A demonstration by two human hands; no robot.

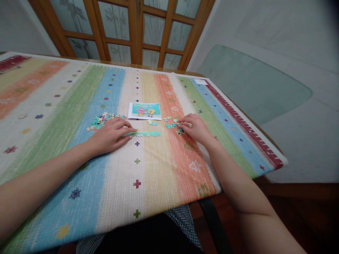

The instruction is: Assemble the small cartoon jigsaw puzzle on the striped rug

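Fingers of L hand (111,135) lie together, flat on joined strip (148,134); R hand (194,128) fingertips bunched on loose pcs (171,125), grip unclear.

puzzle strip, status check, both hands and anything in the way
Left hand flat on left end of joined strip. Right hand on loose pieces, grip unclear. Reference picture behind strip, apart.

The left end of the joined puzzle strip (149,134) is covered by the left hand (111,135); some loose pieces (171,124) are hidden under the right hand (194,128). Prints on the piece pile (102,120) are too small to be read.
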